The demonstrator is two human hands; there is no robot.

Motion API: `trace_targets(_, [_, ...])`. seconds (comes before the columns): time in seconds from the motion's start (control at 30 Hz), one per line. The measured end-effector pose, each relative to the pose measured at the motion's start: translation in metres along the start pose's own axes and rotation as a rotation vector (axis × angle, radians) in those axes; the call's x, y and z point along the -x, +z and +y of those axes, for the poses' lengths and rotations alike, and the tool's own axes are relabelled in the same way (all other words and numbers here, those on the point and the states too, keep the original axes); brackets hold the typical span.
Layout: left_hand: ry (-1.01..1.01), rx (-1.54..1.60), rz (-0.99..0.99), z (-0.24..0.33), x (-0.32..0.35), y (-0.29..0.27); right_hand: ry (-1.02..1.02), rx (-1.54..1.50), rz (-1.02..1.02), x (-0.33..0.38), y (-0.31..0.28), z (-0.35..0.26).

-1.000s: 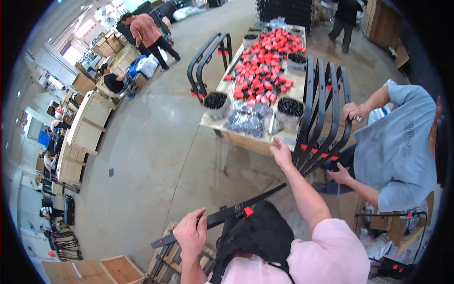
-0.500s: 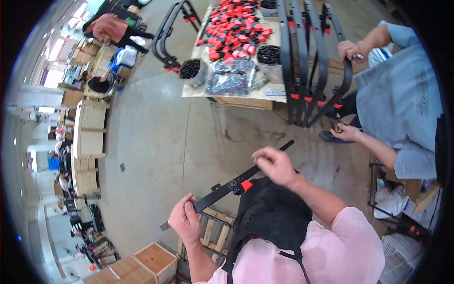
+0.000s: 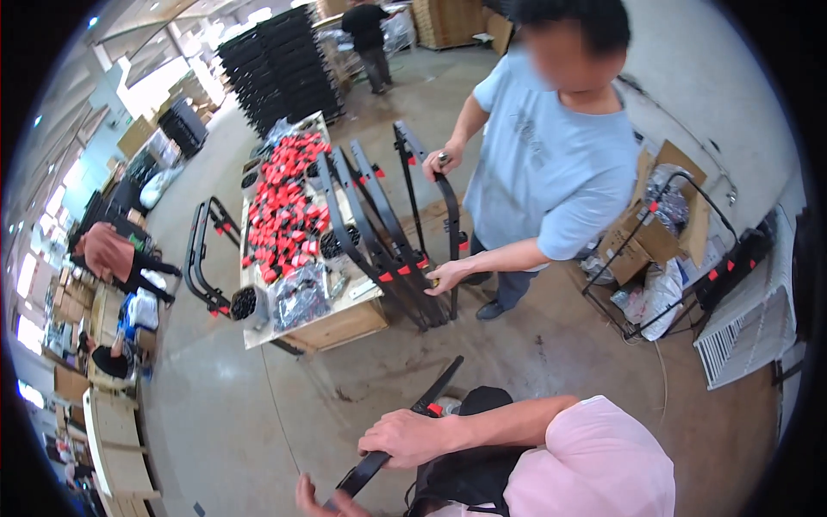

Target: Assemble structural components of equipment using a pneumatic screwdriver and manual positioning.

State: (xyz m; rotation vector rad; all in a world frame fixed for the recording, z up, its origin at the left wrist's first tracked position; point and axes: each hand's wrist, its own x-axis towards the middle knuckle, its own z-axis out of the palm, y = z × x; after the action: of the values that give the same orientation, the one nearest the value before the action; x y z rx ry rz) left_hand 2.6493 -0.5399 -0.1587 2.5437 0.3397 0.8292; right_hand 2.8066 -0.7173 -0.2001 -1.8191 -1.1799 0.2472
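Black metal bar (image 3: 405, 428) sat clamped under my right hand (image 3: 405, 437), left hand (image 3: 320, 501) cupping its near end; I judged a steady, level two-handed hold best.

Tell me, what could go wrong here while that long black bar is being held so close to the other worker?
The black bar in the right hand and left hand points its free end toward the co-worker; a swing might strike that person's legs. It could also knock the black frames leaning against the wooden table, which the co-worker is steadying, and topple them.
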Motion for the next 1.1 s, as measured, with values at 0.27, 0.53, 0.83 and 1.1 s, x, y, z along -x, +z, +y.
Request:
trace_targets(0.27, [-0.576, 0.43, 0.043, -0.036, 0.078, -0.043, 0.038, -0.048, 0.173, 0.043, 0.007, -0.033])
trace_targets(0.53, [-1.049, 1.366, -0.246, 0.02, 0.082, -0.022, 0.06, -0.057, 0.362, 0.144, -0.027, -0.019])
trace_targets(0.83, [-0.876, 1.745, -0.824, 0.137, 0.097, 0.08, 0.205, 0.075, 0.801, 0.384, -0.099, -0.077])
trace_targets(1.1, [-0.702, 1.796, -1.473, 0.4, 0.168, 0.199, 0.49, 0.315, 1.241, 0.642, -0.15, -0.133])
